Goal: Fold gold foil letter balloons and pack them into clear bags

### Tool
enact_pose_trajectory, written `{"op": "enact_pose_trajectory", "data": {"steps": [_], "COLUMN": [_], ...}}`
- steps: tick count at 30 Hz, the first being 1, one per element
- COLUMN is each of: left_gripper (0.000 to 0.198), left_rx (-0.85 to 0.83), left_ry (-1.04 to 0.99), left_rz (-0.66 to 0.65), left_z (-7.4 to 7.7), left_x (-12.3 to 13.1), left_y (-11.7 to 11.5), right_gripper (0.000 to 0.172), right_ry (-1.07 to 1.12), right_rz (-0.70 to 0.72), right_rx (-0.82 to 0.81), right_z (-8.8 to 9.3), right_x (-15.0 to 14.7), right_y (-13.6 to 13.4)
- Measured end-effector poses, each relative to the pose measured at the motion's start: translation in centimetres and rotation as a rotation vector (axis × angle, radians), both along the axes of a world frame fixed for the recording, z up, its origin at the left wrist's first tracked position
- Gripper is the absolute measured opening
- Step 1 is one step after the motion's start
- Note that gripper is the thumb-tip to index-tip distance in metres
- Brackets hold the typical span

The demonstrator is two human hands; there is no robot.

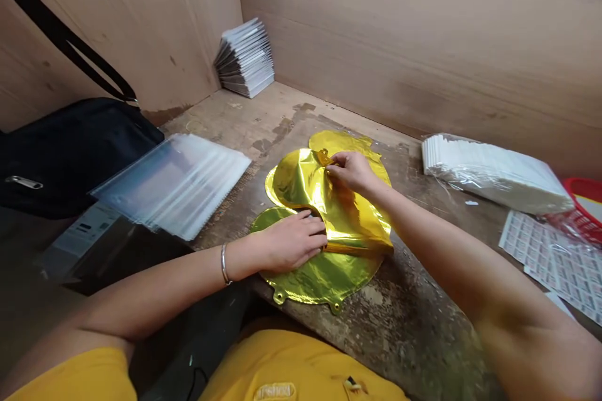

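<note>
A gold foil balloon (320,279) lies on the worn wooden bench (404,326), with its upper part folded over on itself in creased layers. My left hand (291,241) rests flat on the foil, pressing it down, and its fingers grip nothing. My right hand (350,172) pinches a small crumpled gold tab at the top of the fold between thumb and fingers. Two small round tabs stick out from the balloon's lower edge.
A stack of clear plastic sleeves (174,185) lies to the left, beside a black bag (70,156). A fanned pile of white packets (244,59) stands in the far corner. To the right are a wrapped white bundle (493,175), label sheets (555,263) and a red basket (586,207).
</note>
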State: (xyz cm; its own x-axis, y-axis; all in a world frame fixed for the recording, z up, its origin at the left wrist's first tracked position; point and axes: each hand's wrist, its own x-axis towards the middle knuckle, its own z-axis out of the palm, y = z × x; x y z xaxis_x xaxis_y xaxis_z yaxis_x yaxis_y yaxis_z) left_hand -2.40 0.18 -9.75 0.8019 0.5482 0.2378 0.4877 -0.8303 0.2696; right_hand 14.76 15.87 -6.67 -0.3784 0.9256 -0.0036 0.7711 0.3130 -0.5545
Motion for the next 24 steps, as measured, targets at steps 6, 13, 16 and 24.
{"op": "enact_pose_trajectory", "data": {"steps": [6, 13, 16, 24], "left_gripper": [0.019, 0.047, 0.056, 0.058], "left_rx": [0.001, 0.0, -0.135, -0.195], "left_ry": [-0.044, 0.089, 0.191, 0.276], "left_rz": [0.109, 0.539, 0.583, 0.592], "left_z": [0.9, 0.8, -0.2, 0.5], "left_x": [-1.0, -2.1, -2.3, -3.2], "left_y": [-0.4, 1.1, 1.7, 3.0], "right_gripper": [0.014, 0.021, 0.042, 0.074], "right_ry": [-0.082, -0.19, -0.27, -0.475], "right_rz": [0.018, 0.003, 0.041, 0.421], "right_rx": [0.028, 0.091, 0.273, 0.293], "right_z": [-1.3, -0.4, 0.7, -1.3], "right_x": [-0.8, -1.3, -1.1, 2.3], "right_y": [-0.2, -0.8, -3.5, -14.5]}}
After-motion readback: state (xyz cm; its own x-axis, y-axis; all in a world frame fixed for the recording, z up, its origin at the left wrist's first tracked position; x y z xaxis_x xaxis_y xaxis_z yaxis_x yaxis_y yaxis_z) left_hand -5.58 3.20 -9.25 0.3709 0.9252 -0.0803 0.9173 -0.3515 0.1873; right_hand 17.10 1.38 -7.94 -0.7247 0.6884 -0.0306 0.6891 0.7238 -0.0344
